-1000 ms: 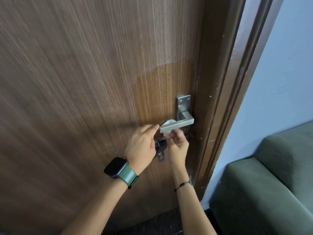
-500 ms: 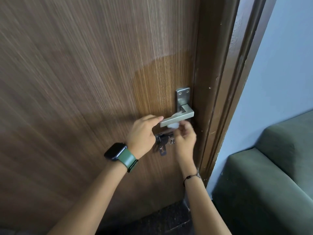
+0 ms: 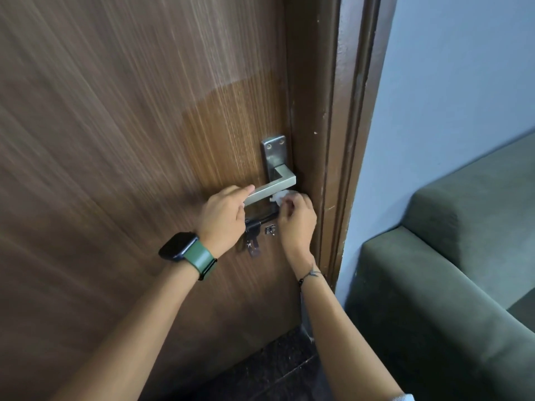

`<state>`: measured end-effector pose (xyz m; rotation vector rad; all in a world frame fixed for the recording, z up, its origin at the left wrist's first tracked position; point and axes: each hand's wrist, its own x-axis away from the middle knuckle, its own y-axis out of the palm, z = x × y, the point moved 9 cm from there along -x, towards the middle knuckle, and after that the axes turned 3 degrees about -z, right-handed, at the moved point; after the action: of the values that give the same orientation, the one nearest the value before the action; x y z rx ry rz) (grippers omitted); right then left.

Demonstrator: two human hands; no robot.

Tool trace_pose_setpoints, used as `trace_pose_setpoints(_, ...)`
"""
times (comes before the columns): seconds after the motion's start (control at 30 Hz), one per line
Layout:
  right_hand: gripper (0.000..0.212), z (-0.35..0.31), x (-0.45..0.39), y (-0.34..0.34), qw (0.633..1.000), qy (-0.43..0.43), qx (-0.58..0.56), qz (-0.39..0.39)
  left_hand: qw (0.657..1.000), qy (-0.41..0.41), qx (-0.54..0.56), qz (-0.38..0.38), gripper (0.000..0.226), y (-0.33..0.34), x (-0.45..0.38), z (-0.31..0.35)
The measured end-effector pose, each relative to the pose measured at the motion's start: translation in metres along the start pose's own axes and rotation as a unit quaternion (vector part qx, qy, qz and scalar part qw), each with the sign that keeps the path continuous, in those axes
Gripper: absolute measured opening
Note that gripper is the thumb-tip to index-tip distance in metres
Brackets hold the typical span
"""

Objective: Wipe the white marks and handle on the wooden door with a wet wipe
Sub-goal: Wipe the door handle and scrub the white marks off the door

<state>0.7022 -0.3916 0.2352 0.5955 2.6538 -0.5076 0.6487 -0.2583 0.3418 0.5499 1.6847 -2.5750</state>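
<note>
**Both hands at the door handle, wipe tucked under the lever**

The wooden door (image 3: pixel 130 140) fills the left and centre of the view, its grain running steeply upward. A darker, damp-looking patch (image 3: pixel 231 134) spreads across the wood just left of and above the metal handle (image 3: pixel 272 188), which sits near the door's right edge beside the dark brown frame (image 3: pixel 330 140). The handle is a square-section silver lever on a tall backplate with two screws at its top; the lever runs leftward and slightly downward.

The left hand (image 3: pixel 224 219) grips the free end of the lever, its fingers curled over the top of the bar and the thumb below. A dark smartwatch on a green strap (image 3: pixel 191 254) sits on that wrist.

The right hand (image 3: pixel 296 219) is just beneath the lever's bend, close to the backplate. Its fingers are bunched and pinch a small white wet wipe (image 3: pixel 279 196), which is pressed up against the underside of the handle; only a crumpled bit of the wipe shows above the fingertips. A thin dark bracelet (image 3: pixel 308 274) circles the right wrist.

Between the two hands, below the lever, a bunch of keys (image 3: pixel 253 235) hangs from the lock, partly hidden by the left hand.

To the right of the frame is a pale blue wall (image 3: pixel 448 96), and below it a dark green sofa (image 3: pixel 448 270). Dark flooring (image 3: pixel 275 371) shows at the foot of the door, between the forearms.
</note>
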Motion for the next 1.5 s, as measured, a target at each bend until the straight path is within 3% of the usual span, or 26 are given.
trace_pose_setpoints(0.17,0.028,-0.006,0.001,0.017,0.998,0.01,0.053,0.033,0.999,0.004,-0.04,-0.011,0.043,0.005,0.0,0.001)
trace_pose_setpoints(0.27,0.012,-0.008,0.005,0.017,0.998,0.013,0.011,0.056,0.998,0.01,-0.056,-0.014,0.042,0.004,-0.003,0.0)
trace_pose_setpoints(0.33,0.002,-0.023,0.013,0.025,0.998,-0.036,-0.001,0.049,0.998,0.002,-0.061,-0.015,0.041,0.004,-0.006,0.0)
trace_pose_setpoints(0.47,0.007,-0.063,0.053,0.062,0.977,-0.196,0.02,-0.085,0.998,-0.001,-0.066,-0.002,0.037,0.001,-0.01,0.001)
trace_pose_setpoints(0.53,0.005,-0.065,0.052,0.058,0.965,-0.232,0.035,-0.117,0.998,0.002,-0.062,0.004,0.036,0.0,-0.011,0.002)
trace_pose_setpoints(0.67,0.01,-0.03,0.006,0.009,0.984,-0.153,0.087,-0.027,0.998,0.009,-0.057,0.004,0.036,0.0,-0.01,0.006)
trace_pose_setpoints(0.83,0.022,-0.022,-0.005,0.021,0.973,-0.108,0.196,-0.063,0.997,0.002,-0.076,-0.002,0.036,0.001,-0.008,0.006)
trace_pose_setpoints(0.93,0.023,-0.024,0.004,0.015,0.981,-0.114,0.158,-0.018,0.997,0.008,-0.081,-0.009,0.035,0.002,-0.008,0.006)
trace_pose_setpoints(1.03,0.012,-0.028,0.005,0.007,0.99,-0.095,0.089,0.059,0.997,0.008,-0.077,-0.004,0.032,0.0,-0.011,0.005)
trace_pose_setpoints(1.13,0.008,-0.015,0.005,0.006,0.993,0.014,-0.022,0.119,0.997,0.008,-0.072,-0.004,0.029,-0.001,-0.014,0.005)
trace_pose_setpoints(1.27,0.028,-0.006,0.019,0.006,0.963,0.122,-0.098,0.219,0.997,0.014,-0.076,-0.003,0.027,-0.002,-0.016,0.005)
trace_pose_setpoints(1.4,0.041,-0.002,0.024,0.018,0.942,0.202,-0.13,0.234,0.997,0.023,-0.074,-0.004,0.027,-0.002,-0.018,0.006)
trace_pose_setpoints(1.5,0.041,-0.004,0.022,0.021,0.95,0.194,-0.09,0.225,0.997,0.023,-0.073,-0.005,0.027,-0.002,-0.018,0.006)
